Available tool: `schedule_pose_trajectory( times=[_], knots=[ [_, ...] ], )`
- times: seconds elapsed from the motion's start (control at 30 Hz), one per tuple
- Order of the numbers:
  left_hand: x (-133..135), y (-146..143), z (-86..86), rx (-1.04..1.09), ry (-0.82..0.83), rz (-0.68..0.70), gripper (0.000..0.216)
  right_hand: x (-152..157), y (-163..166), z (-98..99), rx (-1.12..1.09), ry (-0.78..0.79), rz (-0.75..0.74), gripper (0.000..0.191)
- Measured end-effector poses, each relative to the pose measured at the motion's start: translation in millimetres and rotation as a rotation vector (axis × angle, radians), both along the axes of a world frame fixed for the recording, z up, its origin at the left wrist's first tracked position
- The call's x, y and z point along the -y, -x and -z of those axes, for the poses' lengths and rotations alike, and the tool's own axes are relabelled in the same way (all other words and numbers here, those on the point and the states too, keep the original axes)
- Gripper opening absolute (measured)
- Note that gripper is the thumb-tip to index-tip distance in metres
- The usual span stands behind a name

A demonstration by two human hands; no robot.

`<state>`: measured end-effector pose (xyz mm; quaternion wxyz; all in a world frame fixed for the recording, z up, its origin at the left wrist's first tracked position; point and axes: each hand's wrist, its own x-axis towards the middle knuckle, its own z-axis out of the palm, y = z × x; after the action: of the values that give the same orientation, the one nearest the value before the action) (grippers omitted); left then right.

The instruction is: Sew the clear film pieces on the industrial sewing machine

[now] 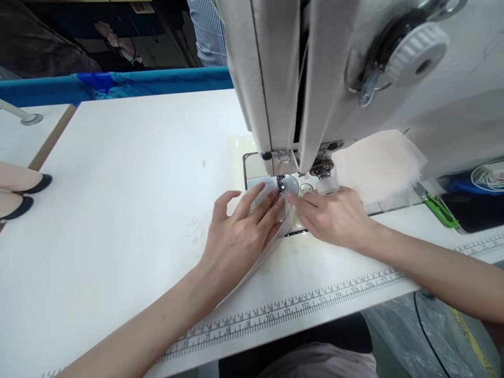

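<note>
A white sewing machine stands over the table, its presser foot lowered near the metal needle plate. A strip of sheer white fabric runs from the foot toward me, partly hidden beneath my left hand. That hand lies on the fabric left of the foot, thumb and fingers spread. Close to the foot on the right, my right hand has its fingers curled together at the fabric's edge. Its fingertips partly hide the bit they pinch.
Pale sheer fabric pieces lie under the machine arm. Green thread snips rest at right beside a dark phone-like object. A printed ruler follows the front edge. Blue cloth borders the back; a striped sleeve shows beyond.
</note>
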<state>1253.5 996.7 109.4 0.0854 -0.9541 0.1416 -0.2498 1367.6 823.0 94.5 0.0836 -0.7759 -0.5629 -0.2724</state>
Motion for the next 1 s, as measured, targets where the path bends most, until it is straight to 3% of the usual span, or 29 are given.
schedule_pose_trajectory(
  times=[0.57, 0.83, 1.0],
  knots=[
    [-0.4, 0.2, 1.3, 0.017, -0.015, 0.008, 0.030, 0.0, 0.1, 1.5, 0.002, -0.008, -0.003, 0.030],
    [-5.1, -3.3, 3.6, 0.025, -0.017, 0.012, 0.028, -1.1, -1.2, -0.2, -0.056, 0.084, 0.035, 0.032],
    [-5.5, -4.9, 3.6, 0.017, -0.031, 0.001, 0.028, -2.3, -2.0, 1.0, -0.006, 0.034, 0.026, 0.027]
  ],
)
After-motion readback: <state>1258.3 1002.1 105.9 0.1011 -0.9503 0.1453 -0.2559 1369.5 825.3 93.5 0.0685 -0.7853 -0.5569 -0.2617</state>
